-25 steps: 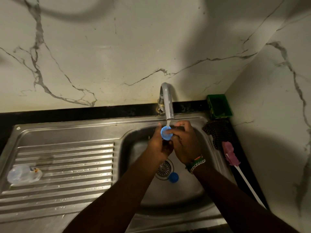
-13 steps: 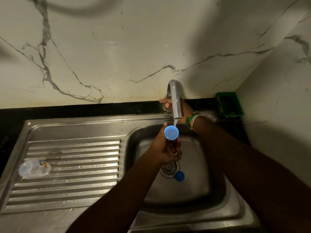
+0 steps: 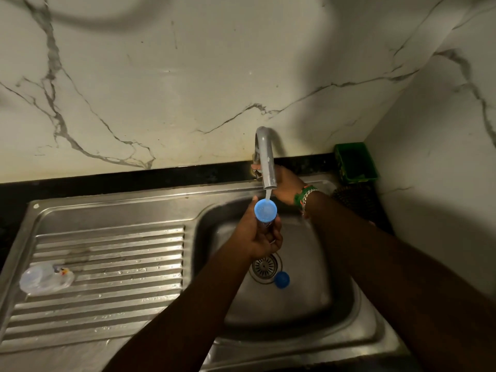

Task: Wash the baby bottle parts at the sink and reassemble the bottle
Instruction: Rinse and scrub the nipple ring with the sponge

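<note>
The left hand (image 3: 257, 237) curls its fingers (image 3: 276, 232) round a blue bottle part (image 3: 265, 210), holding it upright with the open mouth up, right under the tap (image 3: 267, 162). A thin stream of water (image 3: 267, 195) falls from the spout into that mouth. The part hangs over the back half of the basin (image 3: 316, 291), clear of its walls.

The right hand (image 3: 284, 185) reaches behind the spout to the tap's base at the back rim. The spout hides its fingers, so I cannot tell whether they grip anything. Bracelets (image 3: 304, 198) sit on that wrist, and the forearm crosses the basin's right rim.

Below the left hand lies the drain (image 3: 264, 267), and a small blue cap (image 3: 281, 280) rests on the basin floor touching the drain's right edge. The rest of the basin floor, toward the front wall, is bare steel.

Left of the basin, the ribbed drainboard (image 3: 112, 264) carries a clear bottle part (image 3: 45, 279) near its left edge, well apart from the hands. Between it and the basin the ribs show only water drops.

At the back right corner a green tray (image 3: 355, 162) stands against the wall, with a dark scrubber (image 3: 354, 200) just in front of it, beside the basin's right rim.
</note>
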